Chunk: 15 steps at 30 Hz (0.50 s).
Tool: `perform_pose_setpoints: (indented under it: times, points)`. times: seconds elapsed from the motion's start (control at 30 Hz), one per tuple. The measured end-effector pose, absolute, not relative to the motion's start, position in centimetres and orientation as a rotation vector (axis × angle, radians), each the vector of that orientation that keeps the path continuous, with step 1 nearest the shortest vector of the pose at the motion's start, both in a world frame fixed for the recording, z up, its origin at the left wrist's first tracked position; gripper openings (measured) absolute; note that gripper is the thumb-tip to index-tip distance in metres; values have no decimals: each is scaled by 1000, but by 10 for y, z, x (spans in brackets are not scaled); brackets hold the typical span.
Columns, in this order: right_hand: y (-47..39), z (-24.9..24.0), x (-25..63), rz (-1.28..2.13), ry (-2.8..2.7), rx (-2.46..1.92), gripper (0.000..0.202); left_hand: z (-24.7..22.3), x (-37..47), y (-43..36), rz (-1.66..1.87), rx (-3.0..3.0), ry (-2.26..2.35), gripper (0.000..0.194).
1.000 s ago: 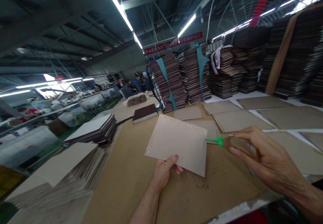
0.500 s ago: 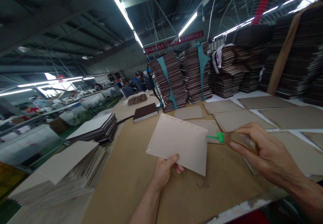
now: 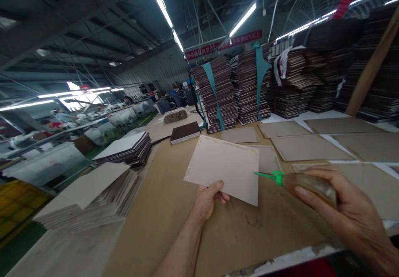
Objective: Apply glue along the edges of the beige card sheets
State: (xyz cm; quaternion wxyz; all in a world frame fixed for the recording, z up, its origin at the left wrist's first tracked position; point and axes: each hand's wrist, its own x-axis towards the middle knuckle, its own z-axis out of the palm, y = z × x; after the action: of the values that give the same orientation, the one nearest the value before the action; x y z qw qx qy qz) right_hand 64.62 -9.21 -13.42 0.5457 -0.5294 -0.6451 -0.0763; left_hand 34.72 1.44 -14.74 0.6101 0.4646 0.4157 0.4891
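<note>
My left hand [image 3: 209, 202] grips a beige board [image 3: 222, 166] by its lower edge, thumb on top, and holds it tilted above the table. Shiny beads of glue run along the board's upper and left edges. In my right hand [image 3: 339, 202] is a brownish, translucent glue bottle [image 3: 307, 185] with a green nozzle [image 3: 271, 176]. The nozzle points left, its tip at the board's right edge; whether it touches cannot be made out. Behind the held board another beige board [image 3: 268, 158] lies partly hidden on the table.
More flat boards [image 3: 311, 147] cover the right side. Tall dark stacks [image 3: 215, 94] tied with teal strips stand behind. At left are a pile of beige boards [image 3: 90, 202] and a dark-edged stack [image 3: 127, 150]. A brown block [image 3: 185, 132] sits farther back on the tan tabletop [image 3: 156, 210].
The view has turned slightly left, so the surroundings appear farther right. The nozzle tip remains at the board's right edge, a little lower along it. Both hands keep their holds.
</note>
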Motion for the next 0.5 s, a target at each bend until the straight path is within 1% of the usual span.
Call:
perform_pose_setpoints:
  times: [0.17, 0.23, 0.37, 0.5]
  points:
    - [-101, -134, 638, -107, -1733, -1153, 22, -148, 348, 15, 1148, 1051, 961, 50]
    - [-103, -133, 638, -111, -1763, -1141, 22, -148, 348, 15, 1142, 1056, 962, 50]
    - [-102, -130, 639, -224, -1708, -1144, 24, -147, 349, 13, 1151, 1051, 959, 48]
    - [-104, -128, 638, -85, -1857, -1067, 18, -146, 349, 13, 1145, 1052, 971, 47]
